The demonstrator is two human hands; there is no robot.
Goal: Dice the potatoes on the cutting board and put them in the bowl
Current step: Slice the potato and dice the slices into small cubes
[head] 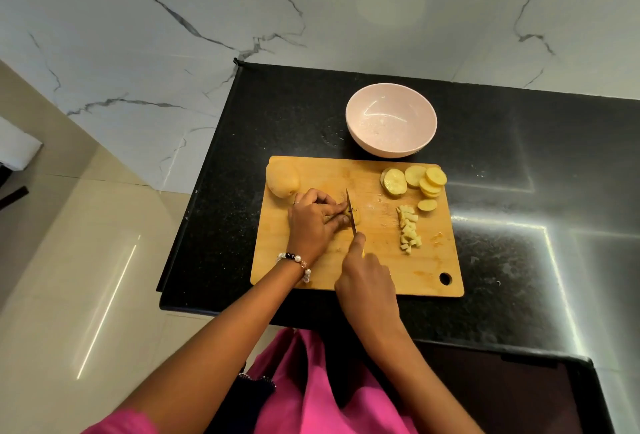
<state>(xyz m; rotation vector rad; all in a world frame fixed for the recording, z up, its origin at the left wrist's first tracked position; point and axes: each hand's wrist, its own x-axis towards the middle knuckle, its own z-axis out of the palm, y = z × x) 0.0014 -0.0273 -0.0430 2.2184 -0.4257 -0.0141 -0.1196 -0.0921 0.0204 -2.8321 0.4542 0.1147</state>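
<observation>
A wooden cutting board (pixel 311 271) lies on the black counter. My left hand (pixel 311 222) pins a small potato piece (pixel 351 214) near the board's middle. My right hand (pixel 367 277) grips a knife (pixel 351 212) whose blade stands in that piece. A whole potato (pixel 282 179) rests at the board's far left corner. Round potato slices (pixel 415 180) are heaped at the far right, and a pile of diced cubes (pixel 408 229) lies below them. The pale pink bowl (pixel 391 120) stands just beyond the board, with nothing in it.
The black counter (pixel 519 191) ends in an edge at the left, with pale floor tiles (pixel 86 260) below. A marble wall (pixel 311 0) rises behind the bowl. A dark glossy panel (pixel 502 395) sits at the near right. My pink clothing (pixel 311 399) shows at the bottom.
</observation>
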